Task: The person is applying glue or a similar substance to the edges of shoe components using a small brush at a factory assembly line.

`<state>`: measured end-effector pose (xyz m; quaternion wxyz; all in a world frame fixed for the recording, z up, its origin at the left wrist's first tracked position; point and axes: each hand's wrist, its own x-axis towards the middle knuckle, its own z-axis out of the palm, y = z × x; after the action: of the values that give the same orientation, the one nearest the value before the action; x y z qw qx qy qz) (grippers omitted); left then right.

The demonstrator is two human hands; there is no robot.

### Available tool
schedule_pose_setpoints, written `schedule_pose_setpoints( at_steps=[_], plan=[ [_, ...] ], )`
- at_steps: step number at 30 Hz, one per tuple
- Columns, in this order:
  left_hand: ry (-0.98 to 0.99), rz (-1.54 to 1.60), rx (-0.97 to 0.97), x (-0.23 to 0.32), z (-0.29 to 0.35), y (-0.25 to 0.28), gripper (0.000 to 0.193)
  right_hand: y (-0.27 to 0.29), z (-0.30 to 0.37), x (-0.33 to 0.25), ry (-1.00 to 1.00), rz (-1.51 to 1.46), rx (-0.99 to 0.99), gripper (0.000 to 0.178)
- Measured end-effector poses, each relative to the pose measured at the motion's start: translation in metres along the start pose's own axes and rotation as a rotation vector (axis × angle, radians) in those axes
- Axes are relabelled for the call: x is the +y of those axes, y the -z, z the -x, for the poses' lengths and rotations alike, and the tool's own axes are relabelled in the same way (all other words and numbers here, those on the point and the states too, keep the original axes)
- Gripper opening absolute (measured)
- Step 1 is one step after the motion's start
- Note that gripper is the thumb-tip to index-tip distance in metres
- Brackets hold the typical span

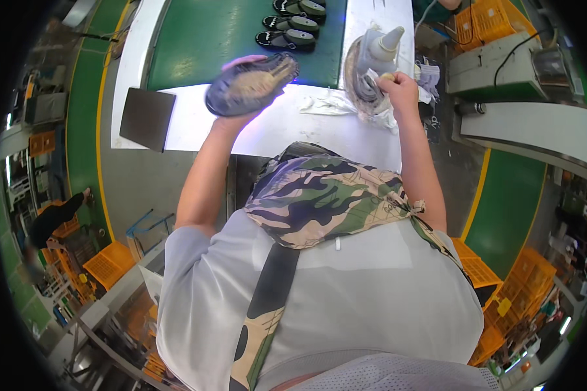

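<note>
My left hand (239, 122) grips a dark shoe (246, 86), fingers curled over its far side. The shoe's sole, with a tan middle, is turned toward me and slightly blurred. My right hand (403, 90) is closed in a pinch over the right side of the table. A small pale, yellowish bit shows at its fingertips; I cannot make out what it is. Close to that hand are a grey-white squeeze bottle (383, 49) with a cone nozzle and a round container wrapped in clear plastic (352, 68). A crumpled white cloth (327, 104) lies left of them.
Several black shoes (285, 40) stand in a row on the green conveyor belt (202, 45). A dark flat panel (147, 118) sits at the white table's (195, 104) left corner. Orange crates (489, 23) are at the far right. At left, another person (55, 218) reaches out.
</note>
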<state>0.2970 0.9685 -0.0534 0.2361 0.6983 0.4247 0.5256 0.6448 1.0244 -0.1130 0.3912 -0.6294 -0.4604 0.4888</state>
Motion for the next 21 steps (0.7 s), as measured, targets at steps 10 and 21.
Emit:
schedule_pose_setpoints(
  at_steps=[10,21],
  plan=[
    [-0.368,-0.243,-0.022,0.046,0.019,0.058,0.034,-0.132,0.05,-0.121,0.234,-0.625,-0.505,0.022],
    [-0.162,-0.493,0.037,0.077,0.078,0.117,0.048,-0.209,0.105,-0.128,-0.001,-0.557,-0.87,0.023]
  ],
)
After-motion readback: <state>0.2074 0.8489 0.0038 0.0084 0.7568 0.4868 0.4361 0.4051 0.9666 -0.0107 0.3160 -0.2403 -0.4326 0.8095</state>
